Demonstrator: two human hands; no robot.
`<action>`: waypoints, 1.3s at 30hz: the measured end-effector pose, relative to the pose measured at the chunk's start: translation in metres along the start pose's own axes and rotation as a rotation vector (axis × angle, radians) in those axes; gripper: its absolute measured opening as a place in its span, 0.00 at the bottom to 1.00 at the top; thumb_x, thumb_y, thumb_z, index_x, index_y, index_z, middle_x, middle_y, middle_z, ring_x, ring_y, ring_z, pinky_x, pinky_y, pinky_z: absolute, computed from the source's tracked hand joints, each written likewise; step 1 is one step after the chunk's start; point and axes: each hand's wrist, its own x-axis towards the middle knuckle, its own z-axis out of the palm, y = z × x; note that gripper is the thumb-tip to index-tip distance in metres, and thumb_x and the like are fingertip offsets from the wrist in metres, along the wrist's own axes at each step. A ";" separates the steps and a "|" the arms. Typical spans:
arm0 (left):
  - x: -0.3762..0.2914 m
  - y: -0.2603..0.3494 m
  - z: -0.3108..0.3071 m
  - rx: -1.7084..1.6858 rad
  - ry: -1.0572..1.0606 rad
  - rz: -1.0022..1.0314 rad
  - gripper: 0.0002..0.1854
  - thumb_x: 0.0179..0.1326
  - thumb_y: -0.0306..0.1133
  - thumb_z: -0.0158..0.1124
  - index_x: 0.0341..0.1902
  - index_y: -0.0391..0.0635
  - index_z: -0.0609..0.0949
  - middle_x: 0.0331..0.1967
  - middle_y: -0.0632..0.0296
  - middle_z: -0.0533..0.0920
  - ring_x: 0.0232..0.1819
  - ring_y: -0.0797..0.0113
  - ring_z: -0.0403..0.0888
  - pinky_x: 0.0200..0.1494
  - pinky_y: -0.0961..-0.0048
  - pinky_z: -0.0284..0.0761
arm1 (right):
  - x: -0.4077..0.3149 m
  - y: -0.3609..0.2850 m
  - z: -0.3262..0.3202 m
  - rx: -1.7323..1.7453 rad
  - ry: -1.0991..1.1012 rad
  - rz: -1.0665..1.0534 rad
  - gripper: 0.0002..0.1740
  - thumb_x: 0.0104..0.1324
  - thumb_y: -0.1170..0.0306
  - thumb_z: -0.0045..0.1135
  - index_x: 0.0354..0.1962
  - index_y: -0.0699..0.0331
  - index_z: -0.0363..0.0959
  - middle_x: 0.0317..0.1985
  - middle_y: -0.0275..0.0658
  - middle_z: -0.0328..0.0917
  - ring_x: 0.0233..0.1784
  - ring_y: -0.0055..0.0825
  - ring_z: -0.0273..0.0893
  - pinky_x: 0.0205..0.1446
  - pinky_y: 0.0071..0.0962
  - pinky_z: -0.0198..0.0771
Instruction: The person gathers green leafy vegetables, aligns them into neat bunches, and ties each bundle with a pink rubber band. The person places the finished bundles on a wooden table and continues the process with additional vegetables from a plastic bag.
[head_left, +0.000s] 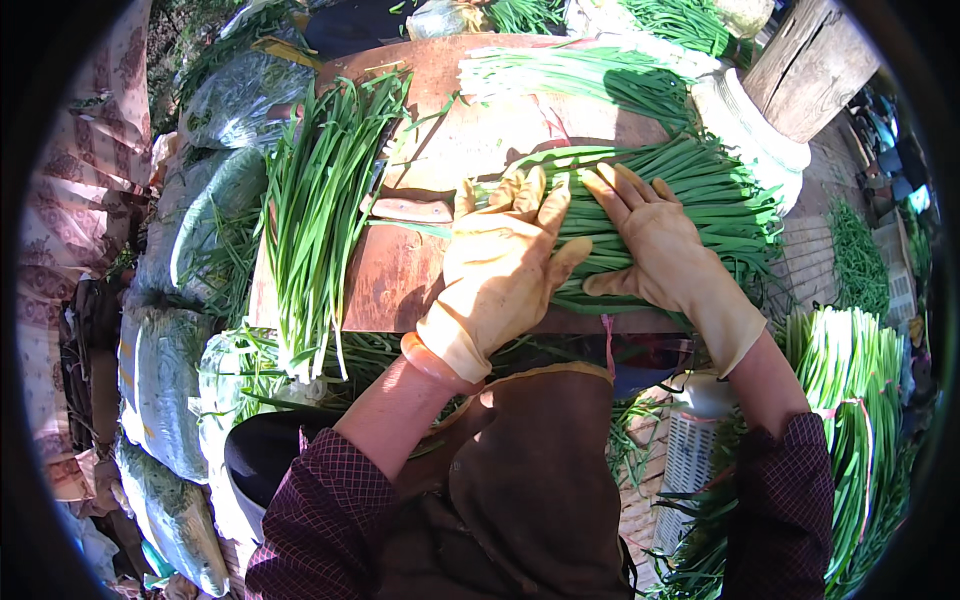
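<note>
Both hands wear pale rubber gloves. My left hand lies over the left end of a pile of long green leaves, apparently garlic chives, its fingers spread. On top of the same pile rests my right hand, palm down, fingers apart. The pile lies on a reddish-brown wooden board. Just left of my left hand is a knife's wooden handle; leaves partly hide its blade. A loose bunch of green leaves lies across the board's left side. More leaves with pale ends lie along the far edge.
Plastic-wrapped bundles are stacked at the left. A wooden post stands at the back right, beside a white sack. At the lower right are a tied upright bundle of greens and a white plastic basket.
</note>
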 end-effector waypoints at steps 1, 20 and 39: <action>-0.003 -0.002 0.005 0.055 -0.062 -0.051 0.34 0.69 0.41 0.60 0.74 0.37 0.66 0.69 0.41 0.70 0.68 0.43 0.69 0.73 0.52 0.57 | -0.002 0.000 0.002 0.006 0.049 -0.005 0.65 0.44 0.41 0.76 0.73 0.60 0.52 0.74 0.52 0.57 0.79 0.47 0.52 0.79 0.52 0.49; -0.180 -0.158 -0.133 -0.139 -0.007 -0.787 0.46 0.63 0.62 0.63 0.68 0.30 0.67 0.50 0.35 0.82 0.53 0.40 0.83 0.56 0.56 0.77 | 0.006 -0.113 -0.038 0.630 0.454 -0.241 0.29 0.63 0.62 0.64 0.59 0.65 0.72 0.54 0.52 0.79 0.55 0.52 0.78 0.62 0.42 0.72; -0.250 -0.088 -0.015 -0.581 0.319 -0.781 0.55 0.53 0.17 0.69 0.80 0.41 0.45 0.61 0.48 0.76 0.57 0.59 0.79 0.62 0.67 0.75 | 0.022 -0.287 0.079 0.849 0.104 -0.112 0.47 0.61 0.65 0.60 0.72 0.74 0.48 0.43 0.61 0.80 0.38 0.52 0.82 0.48 0.42 0.78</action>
